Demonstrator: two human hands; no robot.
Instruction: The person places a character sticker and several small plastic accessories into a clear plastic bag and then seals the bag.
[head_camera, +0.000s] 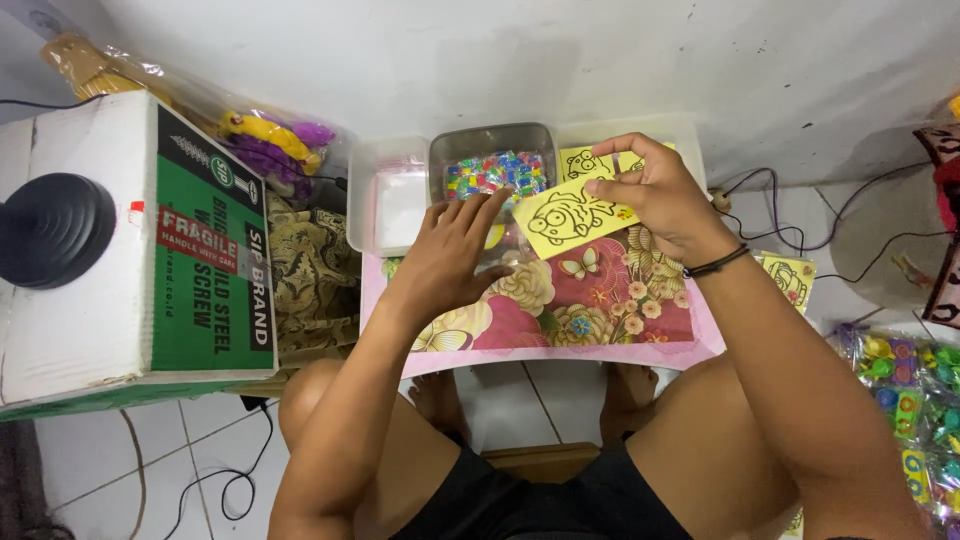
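My right hand (655, 195) pinches a yellow card with a black fish outline (572, 218) and holds it tilted above a small table with a pink floral cover (600, 300). My left hand (455, 250) rests flat on the table with fingers stretched toward the card's left edge; whether it touches the card I cannot tell. Behind the hands stands a grey tub (492, 165) holding several small colourful packets. More yellow cards (585, 160) lie in a clear tray behind the held one.
A clear plastic tray (385, 200) sits left of the tub. A white and green cardboard box (130, 250) with a black round object on top stands at the left. Bagged toys (915, 400) lie at right, another yellow card (790, 275) and cables (800, 235) nearby.
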